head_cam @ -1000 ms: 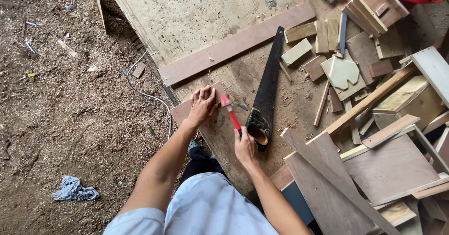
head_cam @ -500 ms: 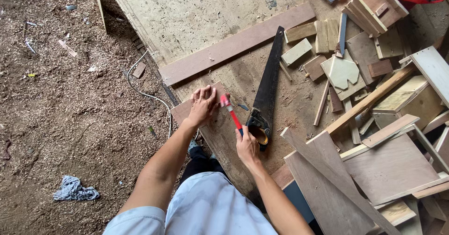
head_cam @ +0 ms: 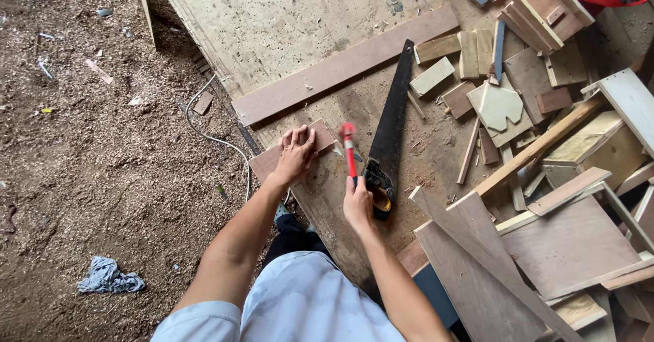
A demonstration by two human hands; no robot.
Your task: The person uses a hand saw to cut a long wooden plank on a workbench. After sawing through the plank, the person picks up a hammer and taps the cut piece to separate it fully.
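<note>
A red-handled tool (head_cam: 349, 152) is gripped in the closed right hand (head_cam: 357, 202) and raised upright, just beside a black handsaw (head_cam: 390, 132). Slightly farther, a small wooden board (head_cam: 272, 158) is pressed flat under the spread left hand (head_cam: 296, 155), the arm extended.

one handsaw (head_cam: 392, 127), one red hammer (head_cam: 349, 150), two hands (head_cam: 296, 155)

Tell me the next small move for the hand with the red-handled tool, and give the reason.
Probably bring the red-handled tool down onto the small brown wooden board. The right hand holds it raised beside that board, the left hand presses the board flat on the plywood sheet, and the black handsaw lies unused alongside.
</note>
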